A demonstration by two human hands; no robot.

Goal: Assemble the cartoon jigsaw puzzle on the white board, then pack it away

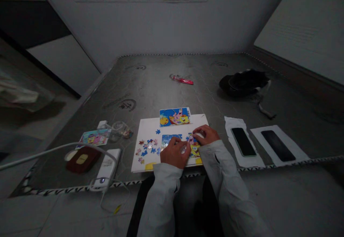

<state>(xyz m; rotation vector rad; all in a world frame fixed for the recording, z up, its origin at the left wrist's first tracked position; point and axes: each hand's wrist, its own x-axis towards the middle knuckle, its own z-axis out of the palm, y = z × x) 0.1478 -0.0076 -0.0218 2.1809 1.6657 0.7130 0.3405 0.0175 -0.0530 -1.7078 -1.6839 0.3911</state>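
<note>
A partly assembled cartoon jigsaw puzzle lies on a white board, blue at its left and yellow at its right. My left hand covers its lower middle, thumb and forefinger pinched at a puzzle piece near the upper right. From the right, my right hand curls its fingers onto a piece at the puzzle's top right edge. Fingertips hide most of both pieces. Several loose puzzle pieces are scattered on the board's left side. A cartoon picture card rests across the board's far edge.
At left are a clear jar, a second picture card, a brown box and a white power strip with cables. Two phones on white sheets lie at right. Farther back are a black cap and a red packet.
</note>
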